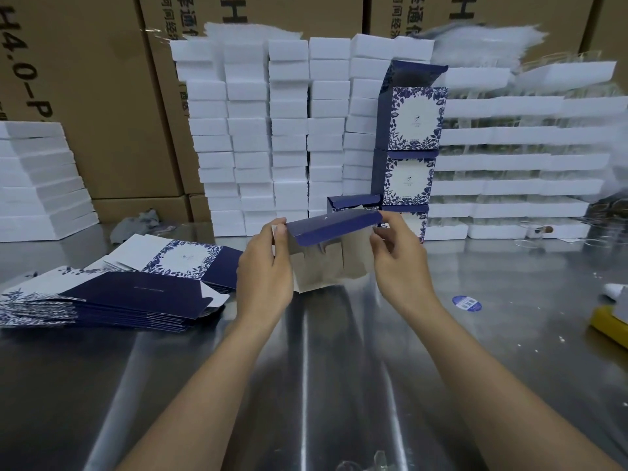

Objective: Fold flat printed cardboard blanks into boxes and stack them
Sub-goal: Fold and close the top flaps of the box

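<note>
Both hands are up over the steel worktop [306,385], w/ a half-folded box [334,227] held btwn them, mid-frame and clear of the surface. The left hand [265,266] grips the box's left edge, fingers curled round it, thumb on the near side. The right hand [401,263] pinches the right end of the navy flap, which is bent over the top. Below the flap the plain unprinted inside of the card faces the camera. Can't tell if the bottom is closed.

Left of the hands, a pile of flat blanks [112,297] lies on the worktop, navy and blue-leaf print, edges fanned out. A few more are spread just behind it.

Behind the right hand, finished boxes [409,147] stand stacked one on another, white panels w/ blue leaf borders. The top one has its lid flap up, and the bottom one is partly hidden by the hand.

Bkgd: columns of white packs [289,130] against brown cartons [85,96], more white packs at far left. A round blue sticker [467,304] lies on the worktop at right, and a yellow object [608,326] sits at the right edge, cropped.
</note>
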